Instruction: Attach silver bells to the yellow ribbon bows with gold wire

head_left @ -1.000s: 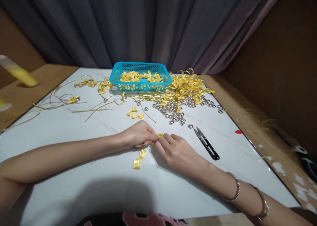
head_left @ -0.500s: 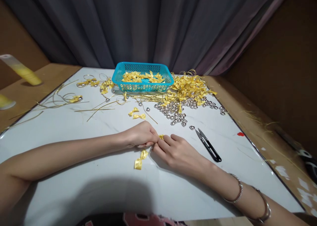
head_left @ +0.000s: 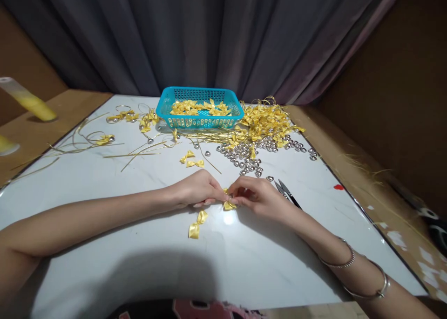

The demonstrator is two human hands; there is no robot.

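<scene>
Between my two hands is a yellow satin ribbon bow [head_left: 229, 206], partly covered by fingers. My left hand [head_left: 204, 188] comes in from the left and pinches the bow at its left side. From the right, my right hand [head_left: 256, 194] pinches it with thumb and forefinger; a small shiny bit shows at the fingertips, too small to make out. A second yellow bow [head_left: 198, 224] lies loose on the white tabletop just below my left hand. Two more bows [head_left: 194, 163] rest beyond my hands. Black thread snips [head_left: 288, 194] lie partly behind my right wrist.
A blue plastic basket [head_left: 199, 122] holding yellow bows stands at the back. Right of it are a heap of bows with gold cords [head_left: 267, 118] and many silver heart-shaped beads [head_left: 240, 153]. Gold cords [head_left: 139, 154] lie at left. A yellow ribbon roll [head_left: 35, 105] stands far left.
My right hand has turned and lifted slightly, from knuckles over the bow to a fingertip pinch, so more of the bow shows. My left hand has stayed nearly still.
</scene>
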